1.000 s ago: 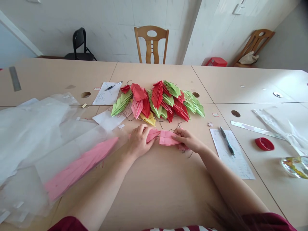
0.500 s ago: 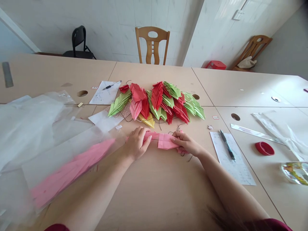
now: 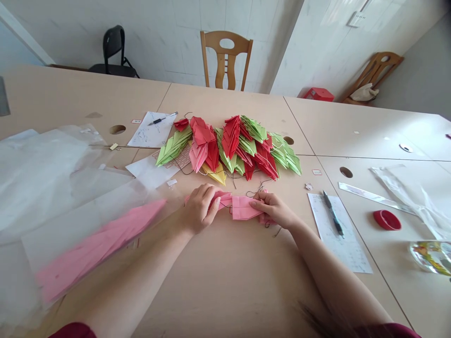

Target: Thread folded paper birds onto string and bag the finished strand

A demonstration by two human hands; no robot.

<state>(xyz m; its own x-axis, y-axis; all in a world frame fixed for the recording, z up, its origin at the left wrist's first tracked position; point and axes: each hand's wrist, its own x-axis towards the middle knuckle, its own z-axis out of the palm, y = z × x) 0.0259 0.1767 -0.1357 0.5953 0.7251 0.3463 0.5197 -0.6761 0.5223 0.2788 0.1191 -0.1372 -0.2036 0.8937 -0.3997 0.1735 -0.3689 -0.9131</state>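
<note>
Pinched between the fingers of my right hand is a folded pink paper piece, its flat side facing up. More pink paper and a loop of dark thread show behind those fingers. My left hand is closed on another pink folded paper, mostly covered by the fingers. Dark thread runs between the two pink pieces. Just beyond my hands lies a heap of folded paper strings in red, green, pink and yellow, with loose threads among them.
Plastic bags cover the left side, one holding pink paper. Written sheets with pens lie at back left and right. A red tape ring and a glass bowl sit far right. A wooden chair stands beyond the table.
The view has shifted slightly. The pink paper by my left fingers shows a little more raised and spread. Both hands keep their hold in nearly the same place.
</note>
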